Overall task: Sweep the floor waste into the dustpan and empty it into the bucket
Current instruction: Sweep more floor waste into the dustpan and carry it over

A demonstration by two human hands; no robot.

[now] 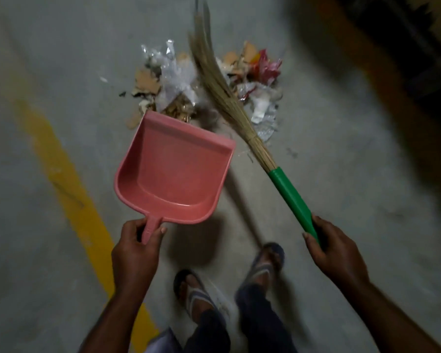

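- Underfoot lies a grey concrete floor (61, 72), with a wide yellow painted line (69, 189) curving down its left side.
- Far from the person sits a heap of torn paper, clear plastic and red wrappers (173, 80).
- Just in front of that heap is the pink plastic dustpan (173, 171). Its open mouth points away, at the heap; its handle points back.
- Across the heap's middle lies the straw broom with a green handle (288, 189), slanting from lower right to upper left. Its tips are blurry.
- At the dustpan handle, the left hand (135, 248) is wrapped tight.
- At the green end, the right hand (334, 250) grips.
- Two feet in grey sandals (194, 294) stand between the arms.
- Up in the right corner, all is dark and smeared.
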